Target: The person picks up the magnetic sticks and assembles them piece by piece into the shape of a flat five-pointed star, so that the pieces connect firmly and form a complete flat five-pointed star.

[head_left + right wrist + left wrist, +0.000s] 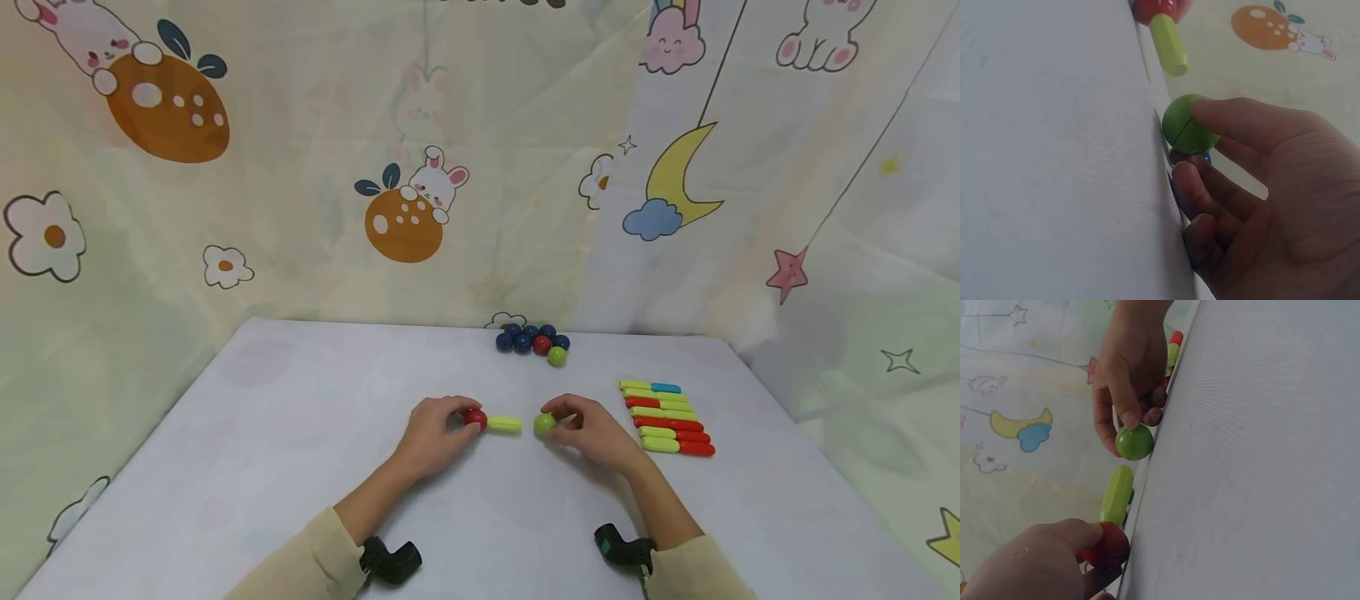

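My left hand (435,437) pinches a red ball (476,419) between thumb and fingers near the middle of the table. A short yellow-green ribbed rod (504,425) sticks out from that ball toward the right. Across a small gap, my right hand (592,432) pinches a green ball (544,425) with a dark seam around it, plain in the right wrist view (1188,125). The rod's free end points at the green ball without touching it. In the left wrist view both balls and the rod (1117,495) lie roughly in line.
On the right lies a row of yellow-green, red and blue rods (667,419). Toward the back edge sits a cluster of several dark blue balls (522,342), with a red ball (542,345) and a green ball (557,357). A patterned cloth (300,250) hangs behind the white table (262,467).
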The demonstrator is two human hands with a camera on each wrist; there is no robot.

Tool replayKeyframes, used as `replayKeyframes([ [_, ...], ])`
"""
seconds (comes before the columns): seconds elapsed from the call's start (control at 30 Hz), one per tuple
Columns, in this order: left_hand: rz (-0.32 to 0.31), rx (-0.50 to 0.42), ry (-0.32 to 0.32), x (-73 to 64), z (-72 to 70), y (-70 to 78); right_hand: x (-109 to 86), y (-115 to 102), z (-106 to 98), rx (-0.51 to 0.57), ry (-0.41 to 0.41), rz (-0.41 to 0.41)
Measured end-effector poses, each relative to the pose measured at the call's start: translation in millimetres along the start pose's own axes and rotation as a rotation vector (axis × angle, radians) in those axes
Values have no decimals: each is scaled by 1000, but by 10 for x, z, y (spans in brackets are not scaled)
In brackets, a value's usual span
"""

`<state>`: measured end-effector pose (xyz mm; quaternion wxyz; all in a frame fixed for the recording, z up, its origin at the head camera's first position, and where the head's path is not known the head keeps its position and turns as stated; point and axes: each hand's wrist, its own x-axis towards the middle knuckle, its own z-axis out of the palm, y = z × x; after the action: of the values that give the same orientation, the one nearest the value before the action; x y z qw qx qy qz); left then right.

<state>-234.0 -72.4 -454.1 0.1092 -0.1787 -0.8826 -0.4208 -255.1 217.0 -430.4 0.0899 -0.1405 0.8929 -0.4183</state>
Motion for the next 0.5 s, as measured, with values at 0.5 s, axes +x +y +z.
replayKeyframes([
  [0.5, -24, 3, -1, -7, -7, 8, -18, -81, 69, -64, 33, -11],
])
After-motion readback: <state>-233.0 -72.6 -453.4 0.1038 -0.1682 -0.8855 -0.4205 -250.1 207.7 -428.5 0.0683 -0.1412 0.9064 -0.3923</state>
